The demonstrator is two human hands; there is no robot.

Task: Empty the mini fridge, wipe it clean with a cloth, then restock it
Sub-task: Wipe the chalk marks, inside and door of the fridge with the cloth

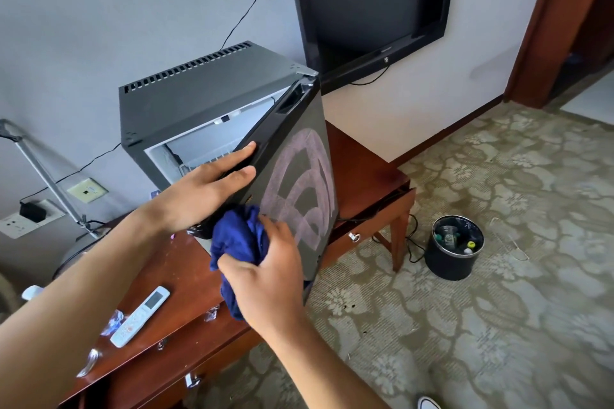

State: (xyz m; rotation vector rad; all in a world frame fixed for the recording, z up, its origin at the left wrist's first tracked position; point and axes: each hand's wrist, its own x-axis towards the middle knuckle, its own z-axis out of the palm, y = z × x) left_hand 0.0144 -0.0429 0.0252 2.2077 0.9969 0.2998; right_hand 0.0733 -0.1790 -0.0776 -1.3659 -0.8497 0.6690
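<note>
A black mini fridge (199, 100) stands on a reddish wooden desk (172, 279). Its door (299, 176) hangs partly open, and the white inside shows a wire shelf. The door's outer face carries pale curved wipe streaks. My left hand (206, 189) rests on the door's top edge with straight fingers. My right hand (269, 276) grips a bunched dark blue cloth (241, 239) and holds it against the lower left part of the door face.
A white remote control (139, 315) and some small clear wrappers lie on the desk's left part. A lamp arm (46, 176) rises at the left by wall sockets. A television (368, 0) hangs on the wall. A black bin (453, 247) stands on patterned carpet.
</note>
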